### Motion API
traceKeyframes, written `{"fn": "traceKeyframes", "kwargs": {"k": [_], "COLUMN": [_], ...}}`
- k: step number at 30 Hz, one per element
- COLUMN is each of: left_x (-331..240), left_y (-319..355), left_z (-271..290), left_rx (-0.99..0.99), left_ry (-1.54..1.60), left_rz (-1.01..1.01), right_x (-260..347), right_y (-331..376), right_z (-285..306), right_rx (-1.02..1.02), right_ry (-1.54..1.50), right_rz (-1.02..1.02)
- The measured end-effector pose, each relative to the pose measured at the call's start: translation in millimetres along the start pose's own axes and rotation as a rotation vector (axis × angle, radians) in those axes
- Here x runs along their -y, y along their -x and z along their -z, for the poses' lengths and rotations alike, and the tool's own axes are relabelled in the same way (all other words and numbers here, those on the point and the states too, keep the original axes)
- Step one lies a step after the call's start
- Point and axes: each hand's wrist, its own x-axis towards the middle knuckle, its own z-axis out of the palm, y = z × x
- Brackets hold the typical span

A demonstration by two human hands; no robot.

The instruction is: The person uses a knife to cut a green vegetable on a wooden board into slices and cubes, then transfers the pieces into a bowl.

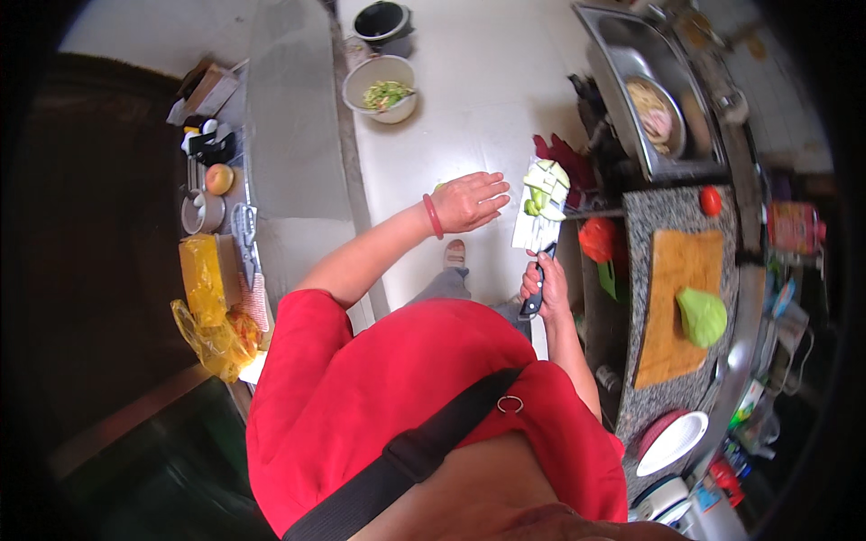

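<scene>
My right hand (544, 284) grips the dark handle of a broad cleaver (538, 221), blade held flat. Pale green vegetable pieces (544, 187) lie piled on the blade. My left hand (469, 200), with a red bangle at the wrist, is spread open beside the pile, fingertips almost touching it. Both hands are out over the white tiled floor (469, 99). A white bowl (380, 88) with green scraps stands on the floor further ahead. On the counter to my right lies a wooden cutting board (672, 298) with a piece of green cabbage (702, 316) on it.
A steel sink (622, 63) holds a dish. A tomato (711, 199) sits on the granite counter, and a red and white plate (672, 442) lies near its end. A dark pot (383, 22) stands past the bowl. To my left is a cluttered shelf with a yellow bag (203, 279).
</scene>
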Motion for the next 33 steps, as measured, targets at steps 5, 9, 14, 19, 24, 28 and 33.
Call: {"fn": "traceKeyframes", "kwargs": {"k": [5, 9, 14, 19, 24, 28, 33], "left_x": [79, 144, 224, 286, 355, 416, 491], "left_y": [50, 85, 107, 92, 85, 96, 126], "left_z": [39, 56, 73, 89, 77, 61, 51], "left_rx": [-0.026, -0.059, -0.031, 0.04, 0.105, 0.245, 0.334], "left_ry": [-0.158, -0.253, -0.359, -0.335, -0.343, -0.329, -0.269], "left_rz": [0.195, 0.341, 0.481, 0.563, 0.579, 0.605, 0.682], "right_x": [10, 26, 39, 58, 70, 72, 76], "right_y": [-100, -170, -270, -349, -403, -441, -484], "right_z": [-84, -149, -206, -266, -316, -344, -375], "right_rx": [0.078, 0.101, 0.157, 0.157, 0.133, 0.119, 0.056], "right_ry": [0.122, 0.274, 0.389, 0.445, 0.531, 0.59, 0.569], "right_rz": [-0.144, -0.248, -0.332, -0.43, -0.498, -0.502, -0.495]}}
